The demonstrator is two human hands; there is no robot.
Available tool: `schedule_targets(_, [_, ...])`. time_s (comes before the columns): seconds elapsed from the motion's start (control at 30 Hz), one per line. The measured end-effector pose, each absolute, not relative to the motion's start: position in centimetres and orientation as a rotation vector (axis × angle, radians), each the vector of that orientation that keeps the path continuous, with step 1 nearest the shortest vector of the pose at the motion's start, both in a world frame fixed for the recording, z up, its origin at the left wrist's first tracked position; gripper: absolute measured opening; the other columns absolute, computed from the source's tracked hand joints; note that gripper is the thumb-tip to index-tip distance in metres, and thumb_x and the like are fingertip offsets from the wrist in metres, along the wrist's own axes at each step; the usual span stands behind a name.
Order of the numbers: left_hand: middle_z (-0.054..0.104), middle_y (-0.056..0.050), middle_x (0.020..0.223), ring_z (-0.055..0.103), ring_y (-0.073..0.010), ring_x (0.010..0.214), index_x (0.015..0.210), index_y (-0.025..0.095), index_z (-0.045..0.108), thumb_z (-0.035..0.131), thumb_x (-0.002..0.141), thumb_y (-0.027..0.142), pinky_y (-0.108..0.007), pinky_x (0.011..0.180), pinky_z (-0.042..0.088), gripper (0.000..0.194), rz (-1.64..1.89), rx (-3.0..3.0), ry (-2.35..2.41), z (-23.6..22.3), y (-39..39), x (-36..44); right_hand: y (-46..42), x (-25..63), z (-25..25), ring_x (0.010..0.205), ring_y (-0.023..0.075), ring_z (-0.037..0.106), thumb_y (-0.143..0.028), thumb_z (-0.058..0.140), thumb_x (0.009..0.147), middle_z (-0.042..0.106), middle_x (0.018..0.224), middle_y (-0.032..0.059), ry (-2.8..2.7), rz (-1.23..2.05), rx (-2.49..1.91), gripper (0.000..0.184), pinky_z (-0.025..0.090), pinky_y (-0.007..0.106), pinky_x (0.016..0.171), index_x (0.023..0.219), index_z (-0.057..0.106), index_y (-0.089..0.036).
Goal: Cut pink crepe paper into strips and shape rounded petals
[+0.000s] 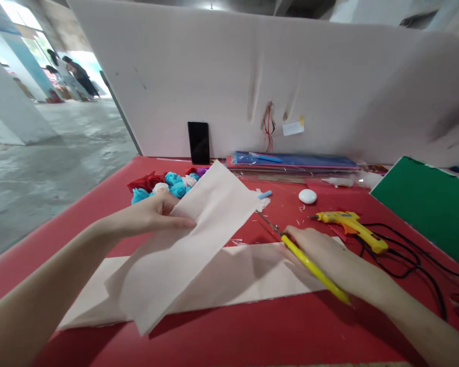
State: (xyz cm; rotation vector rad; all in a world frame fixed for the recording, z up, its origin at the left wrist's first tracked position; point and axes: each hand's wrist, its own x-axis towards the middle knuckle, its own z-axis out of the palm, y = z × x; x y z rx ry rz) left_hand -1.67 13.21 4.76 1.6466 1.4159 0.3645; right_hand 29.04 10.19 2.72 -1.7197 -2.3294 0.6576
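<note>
Two grips: my left hand [158,211] pinches paper [214,214], my right hand [309,244] clasps scissors [303,257] — far scraps [265,203] suggest some cutting done, remainder unclear.

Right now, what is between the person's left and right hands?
The head view shows the raised pale sheet, gripped by the left hand, then the metal tip of the yellow-handled tool in the right hand.
</note>
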Motion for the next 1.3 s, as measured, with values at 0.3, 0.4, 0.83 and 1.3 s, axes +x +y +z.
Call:
schedule_targets(0.3, [0.048,0.004,0.053,0.045,-0.0096,0.051,0.054,0.015,0.053,0.064,0.066,0.042,-0.018,0.045,0.033,0.031,0.367,1.625,1.42,4.7,13.0,-0.9,10.4,29.0,1.6,0.067,0.0266,0.063,-0.012,0.043,0.08,0.061,0.066,0.0082,-2.696,0.22,-1.99,0.011,0.021,0.029,0.051,0.078,0.053,-0.017])
schedule_targets(0.4, [0.051,0.003,0.056,0.048,-0.0112,0.055,0.057,0.015,0.054,0.064,0.066,0.044,-0.019,0.047,0.035,0.032,0.364,1.628,1.425,4.4,13.2,-0.8,10.7,29.3,1.1,0.064,0.0264,0.064,-0.014,0.048,0.078,0.062,0.065,0.0072,-2.692,0.187,-2.013,0.008,0.023,0.027,0.049,0.079,0.055,-0.017])
schedule_targets(0.83, [0.055,0.0,0.055,0.053,-0.0173,0.053,0.052,0.016,0.053,0.073,0.053,0.048,-0.023,0.042,0.035,0.038,0.341,1.716,1.546,3.0,13.3,1.8,10.8,26.6,1.4,0.061,0.0118,0.056,-0.052,0.058,0.075,0.065,0.079,0.0051,-1.949,1.462,-1.33,0.039,0.043,0.02,0.05,0.085,0.062,-0.014])
schedule_targets(1.3, [0.041,0.004,0.057,0.039,-0.0107,0.052,0.059,0.017,0.052,0.053,0.076,0.048,-0.022,0.049,0.029,0.035,0.5,1.679,1.382,2.8,13.5,1.9,11.7,27.7,2.4,0.035,0.008,0.047,-0.03,0.041,0.082,0.055,0.043,0.0011,-2.023,1.331,-1.716,0.038,0.035,0.02,0.039,0.048,0.05,-0.015])
